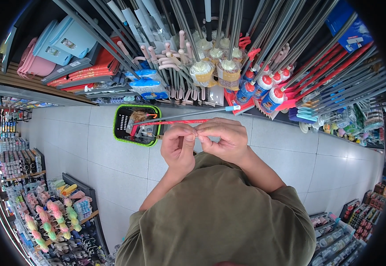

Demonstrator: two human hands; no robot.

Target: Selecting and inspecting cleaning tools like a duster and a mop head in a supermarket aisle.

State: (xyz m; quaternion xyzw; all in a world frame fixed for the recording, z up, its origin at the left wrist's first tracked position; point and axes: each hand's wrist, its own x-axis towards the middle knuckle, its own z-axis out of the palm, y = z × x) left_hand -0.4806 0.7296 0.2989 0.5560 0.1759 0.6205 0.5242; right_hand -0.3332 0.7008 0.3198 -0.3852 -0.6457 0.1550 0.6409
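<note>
My left hand and my right hand meet at the fingertips in front of my chest, thumbs and forefingers pinched together. Whether something tiny is between them is too small to tell. Beyond the left hand, a black shopping basket with a green rim stands on the floor. A grey pole with a light blue and white end slants out of it to the right. Beside it, a red printed pole passes out of sight behind my right hand. A brown bristly item and clear-wrapped goods lie in the basket.
Ahead, a store display holds packaged mops, grey poles, blue-labelled mop packs and red handles. Light blue bins stand at upper left. Pastel fluffy dusters hang lower left; another rack is lower right. Pale tiles cover the floor.
</note>
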